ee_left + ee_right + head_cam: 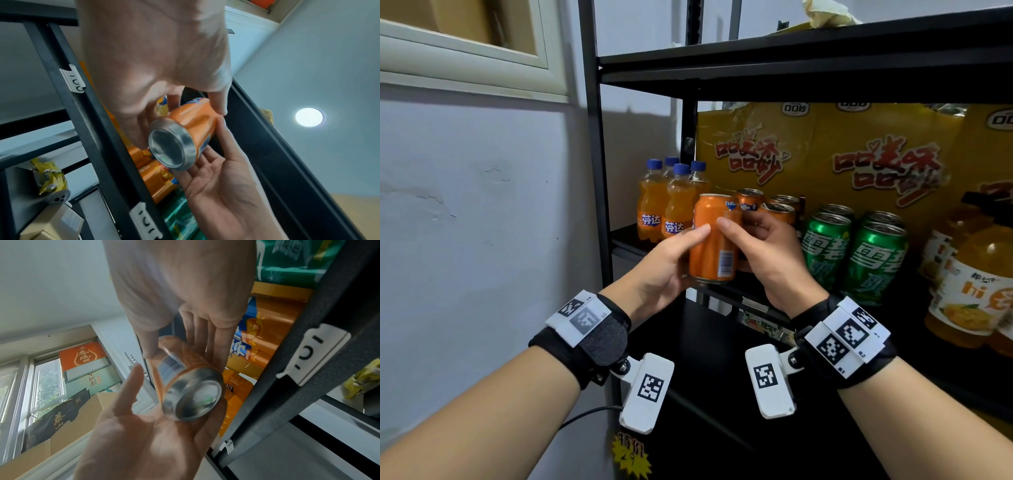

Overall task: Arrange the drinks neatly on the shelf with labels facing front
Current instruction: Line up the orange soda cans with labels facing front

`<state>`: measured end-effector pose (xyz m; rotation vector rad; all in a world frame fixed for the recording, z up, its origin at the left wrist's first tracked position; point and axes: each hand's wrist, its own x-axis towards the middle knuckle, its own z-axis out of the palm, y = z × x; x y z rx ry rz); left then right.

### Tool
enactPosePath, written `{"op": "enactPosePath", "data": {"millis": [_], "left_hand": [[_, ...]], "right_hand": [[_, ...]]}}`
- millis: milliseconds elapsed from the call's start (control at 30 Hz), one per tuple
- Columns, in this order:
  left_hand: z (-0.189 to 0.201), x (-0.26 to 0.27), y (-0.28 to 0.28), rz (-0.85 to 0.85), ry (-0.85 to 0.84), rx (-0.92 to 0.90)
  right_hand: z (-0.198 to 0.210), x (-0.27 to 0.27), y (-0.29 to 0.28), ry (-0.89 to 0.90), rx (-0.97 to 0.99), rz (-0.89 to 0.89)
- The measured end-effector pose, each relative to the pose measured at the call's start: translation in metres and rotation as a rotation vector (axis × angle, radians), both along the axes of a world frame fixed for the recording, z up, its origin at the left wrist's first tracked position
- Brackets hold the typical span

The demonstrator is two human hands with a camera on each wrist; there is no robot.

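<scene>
I hold an orange Fanta can (714, 240) upright with both hands, just in front of the black shelf's front edge (751, 301). My left hand (671, 257) grips its left side, thumb on the front and fingers behind. On the right side my right hand (753, 240) pinches it between thumb and fingers. The barcode panel faces me and the Fanta logo is turned off to the upper right. The left wrist view shows the can (191, 129) bottom-on, as does the right wrist view (185, 382).
On the shelf stand small Fanta bottles (664, 205) at the left, more Fanta cans (774, 205) behind my hands, green Sprite cans (856, 250), and orange juice bottles (969, 284) at the right. Yellow cartons (859, 154) fill the back. An upper shelf (791, 65) hangs overhead.
</scene>
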<state>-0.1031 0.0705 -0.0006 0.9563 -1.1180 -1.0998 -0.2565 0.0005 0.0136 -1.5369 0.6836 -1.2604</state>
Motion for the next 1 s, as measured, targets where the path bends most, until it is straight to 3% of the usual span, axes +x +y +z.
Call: {"op": "enactPosePath", "data": {"millis": [100, 233, 433, 633, 767, 1000], "left_hand": [[0.004, 0.001, 0.002, -0.027, 0.116, 0.030], [0.003, 0.003, 0.001, 0.036, 0.025, 0.014], [0.000, 0.002, 0.001, 0.138, -0.041, -0.060], [0.009, -0.001, 0.007, -0.033, 0.106, 0.031], [0.011, 0.005, 0.011, -0.017, 0.110, 0.059], [0.015, 0.003, 0.014, 0.033, 0.117, 0.161]], "right_hand": [[-0.001, 0.002, -0.005, 0.011, -0.007, -0.020], [-0.003, -0.001, -0.009, 0.106, -0.069, -0.037], [-0.004, 0.003, -0.007, 0.102, -0.041, 0.024], [0.000, 0.005, -0.010, 0.007, 0.008, 0.056], [-0.001, 0.001, -0.013, 0.137, -0.076, 0.029], [0.007, -0.001, -0.008, 0.293, 0.081, 0.087]]}}
